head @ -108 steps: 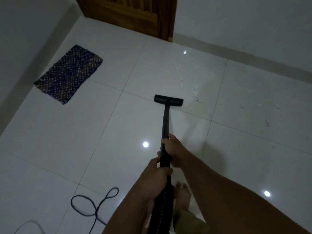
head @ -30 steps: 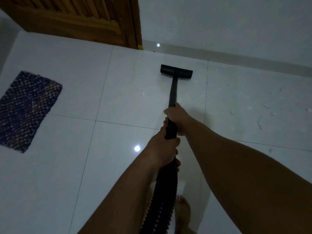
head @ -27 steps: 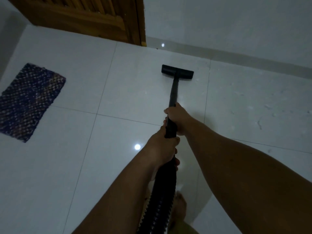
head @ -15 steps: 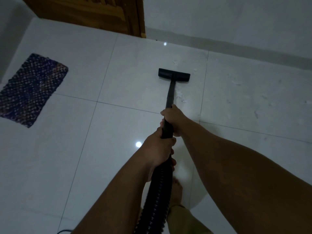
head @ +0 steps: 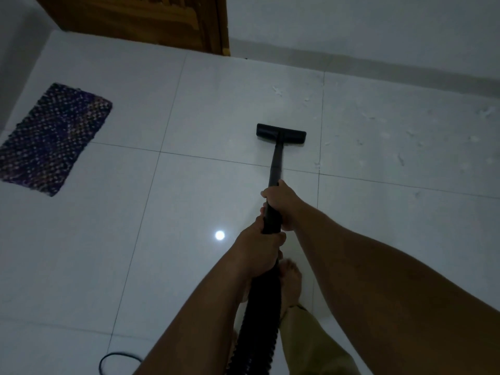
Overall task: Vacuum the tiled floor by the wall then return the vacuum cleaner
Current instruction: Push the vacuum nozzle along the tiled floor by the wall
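The black vacuum floor head (head: 280,133) lies flat on the white tiled floor (head: 189,109), about one tile short of the wall (head: 378,28). Its black wand (head: 276,163) runs back toward me into a ribbed hose (head: 257,320). My right hand (head: 284,204) grips the wand higher up. My left hand (head: 259,250) grips it just below, where wand meets hose. White scraps of debris (head: 400,158) lie scattered on the tiles to the right of the head and near the skirting.
A wooden door (head: 140,20) stands at the top left. A dark woven mat (head: 51,139) lies on the floor at the left. A loop of black cable (head: 113,361) lies at the bottom edge. My bare foot (head: 290,280) is beside the hose.
The floor head has been pulled back from the skirting toward me over the last second. Debris near the wall has come into view beyond it. Both hands keep their grip.
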